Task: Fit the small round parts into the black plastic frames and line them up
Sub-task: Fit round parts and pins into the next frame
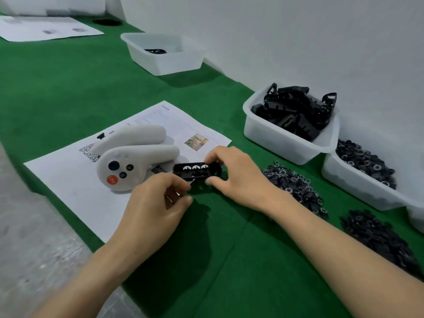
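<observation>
A green felt table (68,92) is seen from above, running from the near edge toward a white wall (298,31) at twelve o'clock. At nine o'clock a printed sheet (68,180) lies on the felt, and two white handheld controllers (128,166) are rested on it.

Just right of them, at the centre, a black plastic frame (197,172) is held level above the felt between both hands. The left hand (151,207) is curled at the frame's left end; its fingers are bent inward, and whether a small part is pinched there cannot be told. The right hand (236,177) is closed on the frame's right end, thumb below and fingers on top. Three pale, half-moon shapes are shown in a row along the frame's top, judged to be round parts already seated.

The step in hand is judged to be fitting and aligning parts in this frame. The next move would call for another part being pressed squarely into the next free slot.

At three o'clock loose small round parts (296,184) are heaped on the felt. At two o'clock a white tub of empty frames (296,111) is placed by the wall, with another tub of round parts (364,166) beside it. At twelve o'clock a nearly empty tub (160,53) is set.
</observation>
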### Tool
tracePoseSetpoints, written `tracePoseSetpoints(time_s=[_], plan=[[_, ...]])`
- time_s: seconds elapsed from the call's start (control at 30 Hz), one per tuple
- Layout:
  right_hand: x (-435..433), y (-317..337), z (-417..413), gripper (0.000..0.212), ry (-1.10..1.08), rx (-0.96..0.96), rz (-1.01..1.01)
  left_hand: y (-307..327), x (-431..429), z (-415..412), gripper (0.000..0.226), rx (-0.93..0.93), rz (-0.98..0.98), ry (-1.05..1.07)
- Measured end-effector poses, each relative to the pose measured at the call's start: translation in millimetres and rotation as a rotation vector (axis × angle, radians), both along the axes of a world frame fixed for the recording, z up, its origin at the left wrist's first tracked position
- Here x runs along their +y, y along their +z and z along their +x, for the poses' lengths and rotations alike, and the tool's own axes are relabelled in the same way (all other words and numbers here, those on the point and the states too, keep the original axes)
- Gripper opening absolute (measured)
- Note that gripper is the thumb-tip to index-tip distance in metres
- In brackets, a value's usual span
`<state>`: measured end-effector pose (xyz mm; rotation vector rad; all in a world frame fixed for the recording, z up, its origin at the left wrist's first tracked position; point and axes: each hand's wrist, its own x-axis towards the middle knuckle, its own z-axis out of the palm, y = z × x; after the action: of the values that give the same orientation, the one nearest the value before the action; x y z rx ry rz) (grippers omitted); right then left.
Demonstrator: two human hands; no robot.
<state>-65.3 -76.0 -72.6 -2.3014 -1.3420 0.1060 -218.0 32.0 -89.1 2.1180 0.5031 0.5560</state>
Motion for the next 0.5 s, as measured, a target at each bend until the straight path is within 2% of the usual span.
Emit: tracePoseSetpoints(time_s=[0.1, 0.2, 0.27, 0.5], plan=[[-41.3, 8.9, -16.5, 0.032, -0.052, -0.001, 0.072, -1.1, -6.1, 2.8, 0.029, -0.038, -0.088, -0.002], [-73.4, 15.8, -32.3, 0.03, -0.061, -0.011, 0.134, 1.7, -17.6, 10.7, 0.041, 0.004, -0.406, -0.128], [-90.1, 17.4, -41.7, 0.029, -0.062, -0.024, 0.18, 2.5, -27.7, 17.0, 0.017, -0.026, -0.542, -0.242], [-131.5, 19.0, -60.6, 0.023, -0.128, 0.067, 0.36, 5.3, -54.1, 19.3, 0.026, -0.124, -0.514, -0.328]])
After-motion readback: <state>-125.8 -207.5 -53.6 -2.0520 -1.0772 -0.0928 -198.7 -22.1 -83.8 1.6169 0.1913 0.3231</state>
